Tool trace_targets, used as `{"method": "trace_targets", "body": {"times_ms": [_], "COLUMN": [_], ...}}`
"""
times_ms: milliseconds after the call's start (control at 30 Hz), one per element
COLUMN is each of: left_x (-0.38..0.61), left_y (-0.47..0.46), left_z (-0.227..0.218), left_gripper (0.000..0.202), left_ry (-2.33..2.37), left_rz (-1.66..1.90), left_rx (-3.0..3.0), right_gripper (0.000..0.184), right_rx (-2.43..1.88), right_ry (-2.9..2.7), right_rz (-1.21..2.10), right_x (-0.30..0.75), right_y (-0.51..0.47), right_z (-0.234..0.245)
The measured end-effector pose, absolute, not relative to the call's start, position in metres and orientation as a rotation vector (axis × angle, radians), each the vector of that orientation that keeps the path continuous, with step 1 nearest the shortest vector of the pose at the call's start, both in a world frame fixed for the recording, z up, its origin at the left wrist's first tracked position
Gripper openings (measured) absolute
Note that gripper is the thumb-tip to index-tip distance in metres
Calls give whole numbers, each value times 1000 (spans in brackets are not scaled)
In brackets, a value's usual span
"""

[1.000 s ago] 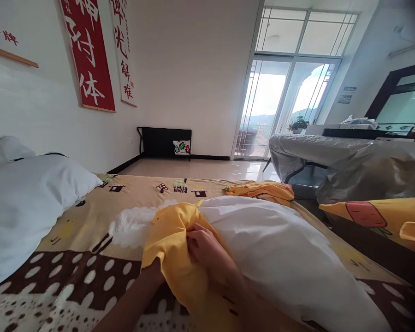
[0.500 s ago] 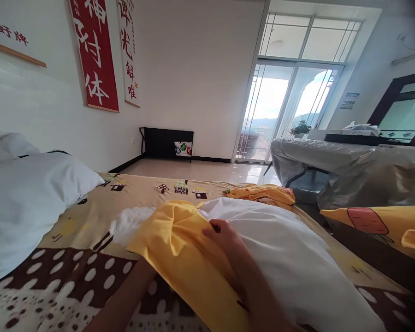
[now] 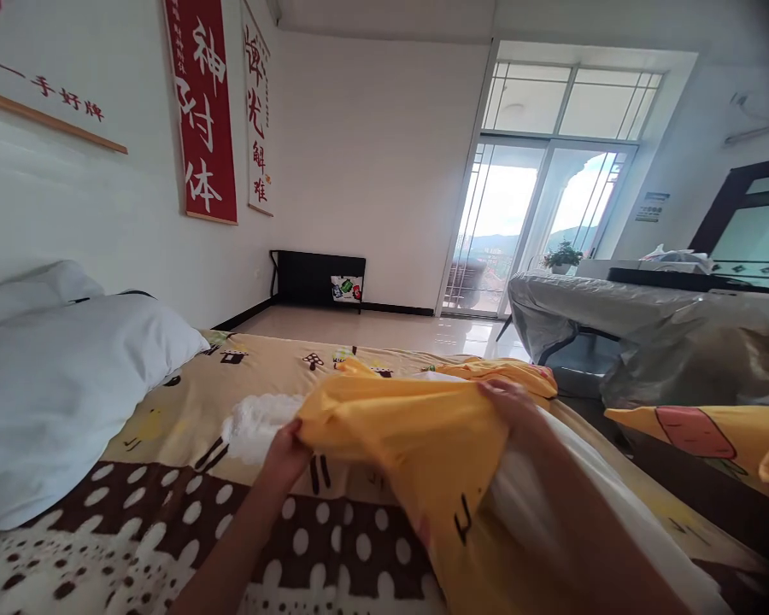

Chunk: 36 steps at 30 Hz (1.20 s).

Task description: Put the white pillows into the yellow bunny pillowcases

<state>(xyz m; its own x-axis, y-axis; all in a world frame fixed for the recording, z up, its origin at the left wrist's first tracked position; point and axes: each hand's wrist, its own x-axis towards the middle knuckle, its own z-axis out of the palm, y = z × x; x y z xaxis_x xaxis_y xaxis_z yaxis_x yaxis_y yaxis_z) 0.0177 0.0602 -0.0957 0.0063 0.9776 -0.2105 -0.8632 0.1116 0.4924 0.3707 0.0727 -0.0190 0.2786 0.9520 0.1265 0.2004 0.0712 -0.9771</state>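
Note:
A yellow pillowcase [image 3: 410, 427] is stretched between my two hands above the bed. My left hand [image 3: 290, 448] grips its left edge, fingers closed on the cloth. At the upper right edge, my right hand [image 3: 509, 406] pinches the fabric; that hand is slightly blurred. Part of the case hangs down toward me, showing a small black printed mark. A white pillow [image 3: 589, 478] lies on the bed to the right, partly behind the case and my right forearm.
Another white pillow [image 3: 96, 384] rests at the left on the patterned bedsheet [image 3: 198, 410]. Crumpled orange cloth [image 3: 506, 374] lies at the bed's far edge. More yellow printed fabric [image 3: 698, 431] is at the right, near a plastic-covered table [image 3: 564, 295].
My left hand has come out from under the pillowcase to its left edge. My right hand has moved right, and the cloth is now spread between both. The view has tilted up slightly.

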Motion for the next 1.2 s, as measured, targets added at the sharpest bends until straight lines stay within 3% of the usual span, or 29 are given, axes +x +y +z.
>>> {"method": "trace_targets", "body": {"times_ms": [100, 267, 333, 400, 500, 633, 833, 933, 1067, 1200], "left_x": [7, 11, 18, 25, 33, 43, 49, 51, 55, 59], "left_y": [49, 19, 7, -3, -17, -26, -26, -26, -26, -26], "left_z": [-68, -40, -35, -33, -30, -32, -38, -40, -44, -47], "left_gripper": [34, 30, 26, 22, 24, 38, 46, 43, 40, 42], "left_ry": [491, 551, 600, 608, 544, 559, 568, 519, 534, 544], "left_rz": [1544, 1455, 1409, 1388, 1365, 1386, 1403, 1345, 1346, 1349], "left_rx": [260, 373, 414, 466, 601, 748, 807, 797, 789, 769], "right_gripper": [24, 18, 8, 14, 22, 41, 17, 20, 19, 33], "right_rx": [-1555, -2011, -1949, -1723, -1339, -1237, -1244, -1192, -1014, -829], "right_ry": [-1225, -1919, -1957, -1994, -2179, -2195, -2219, -2038, -1689, -1834], "right_rz": [733, 163, 12, -25, 350, 653, 326, 271, 817, 1380], "right_x": [405, 387, 358, 320, 256, 198, 187, 187, 188, 208], "right_y": [73, 60, 52, 43, 26, 7, -6, -16, -39, -41], "right_z": [2, 4, 8, 18, 32, 36, 34, 46, 66, 69]}}
